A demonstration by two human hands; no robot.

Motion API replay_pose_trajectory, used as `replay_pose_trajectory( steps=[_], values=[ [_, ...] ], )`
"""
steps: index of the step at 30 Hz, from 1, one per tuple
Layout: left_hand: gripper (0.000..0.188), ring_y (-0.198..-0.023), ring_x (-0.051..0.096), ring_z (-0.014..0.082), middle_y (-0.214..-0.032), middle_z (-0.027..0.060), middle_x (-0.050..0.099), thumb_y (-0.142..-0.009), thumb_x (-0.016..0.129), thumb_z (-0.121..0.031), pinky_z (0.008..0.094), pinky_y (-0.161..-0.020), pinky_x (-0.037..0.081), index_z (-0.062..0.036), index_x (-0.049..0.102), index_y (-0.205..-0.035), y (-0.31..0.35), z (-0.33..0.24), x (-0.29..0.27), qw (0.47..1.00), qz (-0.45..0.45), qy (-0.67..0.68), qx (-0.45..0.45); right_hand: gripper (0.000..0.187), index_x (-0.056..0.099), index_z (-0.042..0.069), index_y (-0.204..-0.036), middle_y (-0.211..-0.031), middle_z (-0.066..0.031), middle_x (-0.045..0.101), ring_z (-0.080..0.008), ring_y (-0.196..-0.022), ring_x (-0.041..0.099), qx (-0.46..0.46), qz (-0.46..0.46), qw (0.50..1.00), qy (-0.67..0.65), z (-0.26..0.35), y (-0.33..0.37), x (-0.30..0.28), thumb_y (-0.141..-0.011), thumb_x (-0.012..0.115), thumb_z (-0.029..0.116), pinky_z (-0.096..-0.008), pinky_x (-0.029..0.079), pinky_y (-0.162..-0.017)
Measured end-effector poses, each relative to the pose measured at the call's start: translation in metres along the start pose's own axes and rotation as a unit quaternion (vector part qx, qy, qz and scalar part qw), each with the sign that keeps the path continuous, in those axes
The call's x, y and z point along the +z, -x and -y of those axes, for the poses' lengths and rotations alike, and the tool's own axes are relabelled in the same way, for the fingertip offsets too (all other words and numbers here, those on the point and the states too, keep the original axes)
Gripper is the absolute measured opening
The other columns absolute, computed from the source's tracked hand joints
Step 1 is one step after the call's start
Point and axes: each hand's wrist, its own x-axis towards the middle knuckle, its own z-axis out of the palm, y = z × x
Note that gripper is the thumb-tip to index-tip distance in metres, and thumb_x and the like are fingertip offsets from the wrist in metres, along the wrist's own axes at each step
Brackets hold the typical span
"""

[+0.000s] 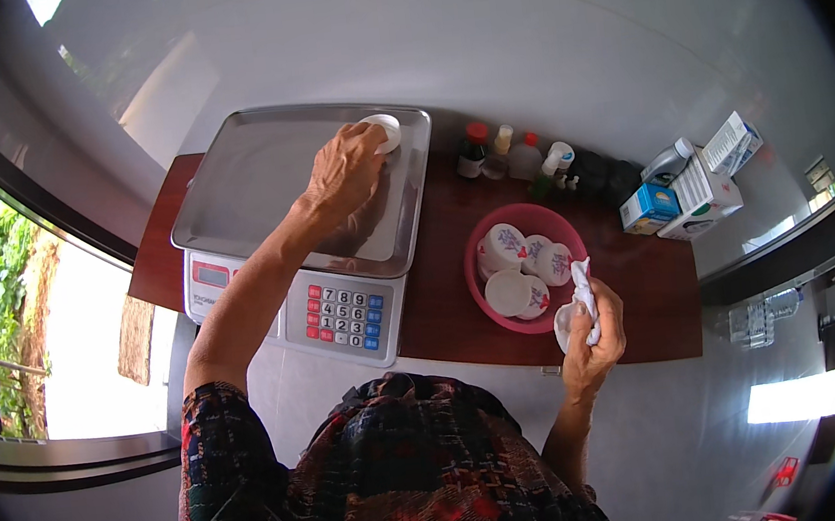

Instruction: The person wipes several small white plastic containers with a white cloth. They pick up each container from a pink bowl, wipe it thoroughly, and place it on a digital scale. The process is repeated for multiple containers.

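Note:
My left hand [348, 170] reaches over the steel tray [269, 174] of a weighing scale, at its far right corner. Its fingers are closed on a small white cup [386, 131], which is at the tray's surface; whether it rests there I cannot tell. My right hand [595, 334] is closed round a bunched white cloth [584, 293], just right of a pink basin [474, 285]. A rounded white piece [565, 325] shows beside its thumb, perhaps another cup. In the basin lie several white cups [509, 293], some with purple floral prints, tilted against each other.
The scale's keypad [343, 318] faces me. Several bottles [525, 158] line the wall behind the basin. Boxes [701, 195] and a carton stand at the back right of the dark red tabletop [443, 320]. A window [93, 332] is at the left.

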Motion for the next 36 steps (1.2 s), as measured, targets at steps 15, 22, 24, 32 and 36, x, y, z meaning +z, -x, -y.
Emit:
replay_pose_trajectory(
  steps=[15,22,24,32,36],
  values=[
    [0.019,-0.1,0.058,0.0319,-0.107,0.0104,0.062,-0.075,0.064,-0.005,0.0391,-0.085,0.048,-0.0026,0.063,-0.094,0.0,0.009,0.008,0.999,-0.04,-0.002,0.003,0.022,0.059,-0.002,-0.107,-0.105,-0.0138,0.06,-0.0255,-0.095,0.058,0.029,0.003,1.0,0.0,-0.016,-0.001,-0.015,-0.086,0.053,0.003,-0.0342,0.048,-0.079],
    [0.021,-0.096,0.058,0.028,-0.102,0.0085,0.062,-0.073,0.068,-0.007,0.0365,-0.08,0.05,-0.0043,0.064,-0.094,-0.001,-0.046,-0.022,0.993,-0.079,-0.02,0.083,0.021,0.059,-0.001,-0.106,-0.104,-0.0134,0.06,-0.0252,-0.094,0.058,0.058,-0.013,0.998,0.004,-0.022,0.002,-0.023,-0.086,0.053,0.005,-0.034,0.048,-0.08],
    [0.02,-0.092,0.059,0.0263,-0.099,0.0078,0.062,-0.072,0.069,-0.006,0.0355,-0.077,0.051,-0.0041,0.064,-0.091,0.012,-0.082,-0.026,0.985,-0.072,0.016,0.158,0.021,0.06,-0.001,-0.105,-0.104,-0.0134,0.06,-0.0252,-0.094,0.058,0.061,-0.016,0.998,0.006,-0.024,0.003,-0.025,-0.086,0.054,0.005,-0.034,0.047,-0.08],
    [0.033,-0.082,0.058,0.0262,-0.084,0.0089,0.06,-0.063,0.078,-0.022,0.0359,-0.071,0.051,-0.0037,0.061,-0.085,0.067,-0.16,0.037,0.983,0.084,0.113,0.117,0.022,0.06,-0.001,-0.106,-0.104,-0.0143,0.06,-0.0265,-0.094,0.059,0.045,-0.008,0.999,0.018,-0.03,0.005,-0.027,-0.086,0.053,0.004,-0.0343,0.048,-0.08],
    [0.023,-0.082,0.057,0.0251,-0.082,0.0083,0.059,-0.066,0.074,-0.023,0.0363,-0.068,0.05,-0.0049,0.063,-0.076,0.077,-0.174,0.061,0.984,0.107,0.085,0.119,0.024,0.059,-0.002,-0.107,-0.105,-0.0147,0.06,-0.0261,-0.092,0.059,0.067,0.0,0.998,0.017,-0.031,0.006,-0.033,-0.087,0.052,0.008,-0.0352,0.048,-0.077]
  ],
)
